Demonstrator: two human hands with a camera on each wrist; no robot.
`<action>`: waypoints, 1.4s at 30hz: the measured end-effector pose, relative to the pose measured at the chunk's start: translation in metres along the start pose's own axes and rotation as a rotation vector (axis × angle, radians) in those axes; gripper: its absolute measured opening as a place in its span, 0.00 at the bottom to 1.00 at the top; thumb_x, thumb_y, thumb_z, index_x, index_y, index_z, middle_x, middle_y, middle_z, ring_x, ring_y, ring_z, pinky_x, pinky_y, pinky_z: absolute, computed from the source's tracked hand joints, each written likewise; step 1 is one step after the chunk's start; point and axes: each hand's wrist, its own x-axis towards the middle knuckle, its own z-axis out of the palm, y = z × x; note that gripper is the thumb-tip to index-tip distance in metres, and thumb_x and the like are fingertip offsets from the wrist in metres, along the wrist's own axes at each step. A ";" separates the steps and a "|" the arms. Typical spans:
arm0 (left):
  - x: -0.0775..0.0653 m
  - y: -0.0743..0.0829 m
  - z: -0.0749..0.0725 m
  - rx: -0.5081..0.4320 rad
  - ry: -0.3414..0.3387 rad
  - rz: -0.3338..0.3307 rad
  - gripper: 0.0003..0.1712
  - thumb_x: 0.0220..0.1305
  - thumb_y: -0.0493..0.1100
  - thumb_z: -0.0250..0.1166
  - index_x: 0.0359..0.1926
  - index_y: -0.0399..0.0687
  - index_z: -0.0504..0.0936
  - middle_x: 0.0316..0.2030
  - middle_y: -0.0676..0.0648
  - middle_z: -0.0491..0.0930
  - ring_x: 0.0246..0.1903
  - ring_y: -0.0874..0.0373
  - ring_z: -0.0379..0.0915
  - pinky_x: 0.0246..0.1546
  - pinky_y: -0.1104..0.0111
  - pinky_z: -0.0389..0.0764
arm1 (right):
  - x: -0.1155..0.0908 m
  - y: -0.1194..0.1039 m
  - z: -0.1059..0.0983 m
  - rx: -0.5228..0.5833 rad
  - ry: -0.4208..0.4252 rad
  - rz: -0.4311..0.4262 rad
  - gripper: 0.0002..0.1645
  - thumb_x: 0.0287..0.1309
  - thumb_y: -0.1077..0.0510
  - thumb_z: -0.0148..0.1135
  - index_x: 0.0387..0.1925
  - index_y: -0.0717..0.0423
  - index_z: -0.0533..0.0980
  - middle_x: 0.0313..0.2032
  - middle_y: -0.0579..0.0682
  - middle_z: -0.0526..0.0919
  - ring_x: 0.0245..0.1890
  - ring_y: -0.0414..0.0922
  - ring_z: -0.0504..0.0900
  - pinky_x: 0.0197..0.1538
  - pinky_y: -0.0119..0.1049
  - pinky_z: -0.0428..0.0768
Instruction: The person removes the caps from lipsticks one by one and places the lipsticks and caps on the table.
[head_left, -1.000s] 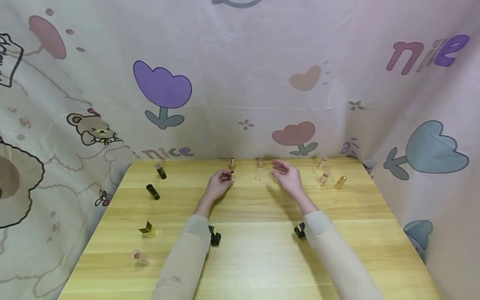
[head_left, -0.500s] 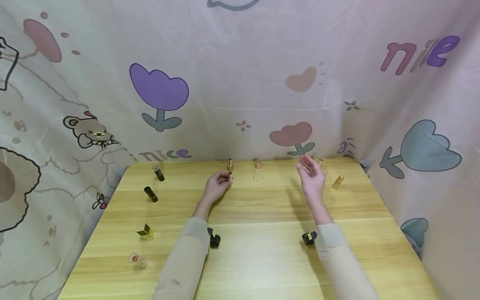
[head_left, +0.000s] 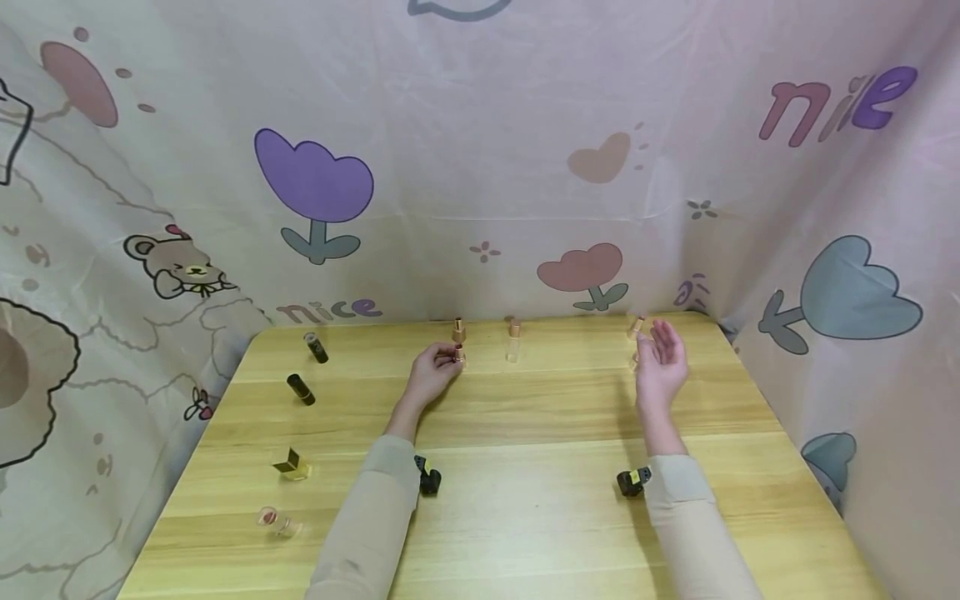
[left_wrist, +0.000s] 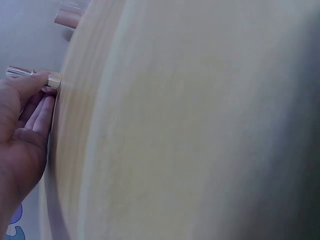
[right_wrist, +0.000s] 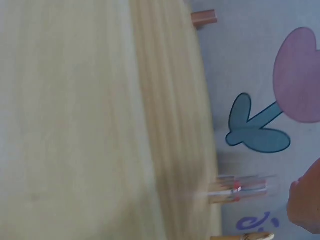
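Observation:
My left hand [head_left: 433,372] pinches a small rose-gold lipstick [head_left: 460,357] between thumb and fingers, upright at the table's back edge. In the left wrist view its base [left_wrist: 54,81] stands right at the wood. Just behind it is another gold lipstick [head_left: 459,328]. To the right stands a clear tube with a copper top [head_left: 515,330]. My right hand [head_left: 660,364] is raised at the back right, fingers loosely extended and holding nothing. It partly covers the lipsticks there, one of them a copper-topped tube [head_left: 637,325]. The right wrist view shows a clear-capped lipstick [right_wrist: 240,189] and a gold bullet-shaped tube [right_wrist: 245,236] near my thumb [right_wrist: 305,200].
Along the left side of the wooden table [head_left: 525,533] stand two dark tubes, the nearer one [head_left: 301,389] plain black. Closer to me are a gold-capped square lipstick [head_left: 290,463] and a clear-capped one [head_left: 278,522]. A patterned curtain [head_left: 450,167] hangs behind the table.
My right hand has moved right, from beside the copper-topped clear tube to the back-right lipsticks, now hiding the gold bullet-shaped one. My left hand keeps its pinch on the lipstick.

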 end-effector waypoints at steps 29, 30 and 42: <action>0.000 -0.001 0.001 0.018 0.007 0.021 0.20 0.67 0.30 0.68 0.58 0.32 0.78 0.56 0.33 0.80 0.58 0.41 0.80 0.58 0.59 0.85 | 0.030 0.022 -0.022 -0.242 -0.120 0.258 0.34 0.64 0.74 0.58 0.72 0.66 0.67 0.68 0.62 0.74 0.60 0.44 0.77 0.63 0.23 0.77; 0.000 -0.001 0.001 0.022 0.009 0.021 0.20 0.67 0.30 0.68 0.58 0.32 0.78 0.56 0.33 0.80 0.57 0.42 0.80 0.58 0.60 0.85 | 0.030 0.023 -0.022 -0.247 -0.119 0.251 0.33 0.64 0.74 0.58 0.71 0.67 0.68 0.66 0.62 0.75 0.58 0.42 0.77 0.62 0.22 0.78; -0.001 0.001 0.001 0.004 -0.002 0.000 0.21 0.67 0.31 0.69 0.59 0.32 0.77 0.57 0.33 0.80 0.59 0.41 0.79 0.61 0.57 0.83 | 0.029 0.027 -0.019 -0.241 -0.138 0.238 0.28 0.66 0.72 0.61 0.67 0.68 0.72 0.57 0.54 0.83 0.48 0.32 0.80 0.54 0.19 0.81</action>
